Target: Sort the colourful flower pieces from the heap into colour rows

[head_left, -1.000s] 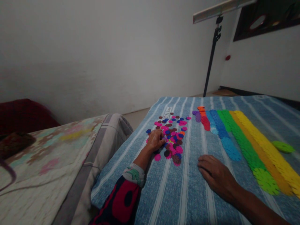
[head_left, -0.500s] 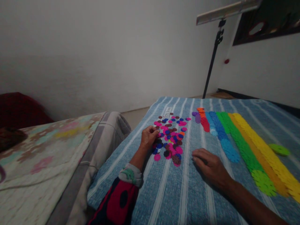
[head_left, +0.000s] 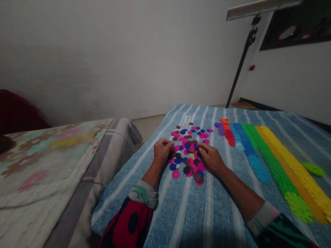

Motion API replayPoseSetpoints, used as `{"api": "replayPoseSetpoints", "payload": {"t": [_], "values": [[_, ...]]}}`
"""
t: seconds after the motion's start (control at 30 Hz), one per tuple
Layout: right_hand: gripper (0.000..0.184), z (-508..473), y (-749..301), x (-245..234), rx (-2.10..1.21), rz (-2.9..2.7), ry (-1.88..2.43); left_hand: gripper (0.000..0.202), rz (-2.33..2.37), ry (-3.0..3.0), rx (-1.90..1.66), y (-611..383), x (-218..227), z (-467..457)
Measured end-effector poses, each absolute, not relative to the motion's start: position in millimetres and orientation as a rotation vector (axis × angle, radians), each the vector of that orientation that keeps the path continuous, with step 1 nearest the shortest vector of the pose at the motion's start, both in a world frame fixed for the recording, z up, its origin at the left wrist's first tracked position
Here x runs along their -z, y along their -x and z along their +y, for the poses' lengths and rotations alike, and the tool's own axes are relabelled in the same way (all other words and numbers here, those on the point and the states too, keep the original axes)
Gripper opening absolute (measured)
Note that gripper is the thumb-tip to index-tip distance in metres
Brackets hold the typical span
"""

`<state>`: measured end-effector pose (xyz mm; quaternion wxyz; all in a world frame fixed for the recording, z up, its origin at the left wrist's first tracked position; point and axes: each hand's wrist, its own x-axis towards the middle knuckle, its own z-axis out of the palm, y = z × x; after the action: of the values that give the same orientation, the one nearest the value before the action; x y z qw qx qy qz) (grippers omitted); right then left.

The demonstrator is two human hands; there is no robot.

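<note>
A mixed pile of small notched plastic discs (head_left: 190,168), pink, blue and brown, lies on a blue striped cloth (head_left: 186,206). At the pile's left edge, my left hand (head_left: 162,151) has thumb and fingertips pinched together; whatever they hold is too small to make out. My right hand (head_left: 210,156) reaches in at the right edge with its fingers closed at the discs, and its fingertips hide what is between them. Further right lie overlapping rows of discs sorted by colour: blue (head_left: 244,139), green (head_left: 274,165), orange-yellow (head_left: 292,172) and yellow (head_left: 297,162).
Short groups of purple (head_left: 220,129), orange (head_left: 224,121) and red discs (head_left: 230,137) lie beside the blue row. A lone lime disc (head_left: 313,169) sits far right. A bed with a floral cover (head_left: 64,148) stands left, across a gap. A stand (head_left: 240,69) rises behind.
My right hand has moved left and forward from the bare cloth to the right edge of the pile, where an orange disc is now out of sight. My left hand stays at the left edge.
</note>
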<state>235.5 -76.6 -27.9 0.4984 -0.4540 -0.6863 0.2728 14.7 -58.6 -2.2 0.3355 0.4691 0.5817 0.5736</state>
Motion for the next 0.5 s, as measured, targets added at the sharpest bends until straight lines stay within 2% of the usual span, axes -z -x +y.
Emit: {"api": "replayPoseSetpoints", "payload": {"t": [0.13, 0.33, 0.5], "values": [[0.033, -80, -249, 34, -0.652, -1.623, 1.138, 0.02, 1.498, -1.193, -1.48, -16, 0, -60], [0.027, -91, -244, 31, -0.622, -1.768, 1.09, 0.021, 1.497, -1.228, -1.493, -18, 1, -60], [0.03, -89, -250, 27, -0.564, -1.776, 1.101, 0.022, 1.468, -1.261, -1.471, -17, 3, -60]]}}
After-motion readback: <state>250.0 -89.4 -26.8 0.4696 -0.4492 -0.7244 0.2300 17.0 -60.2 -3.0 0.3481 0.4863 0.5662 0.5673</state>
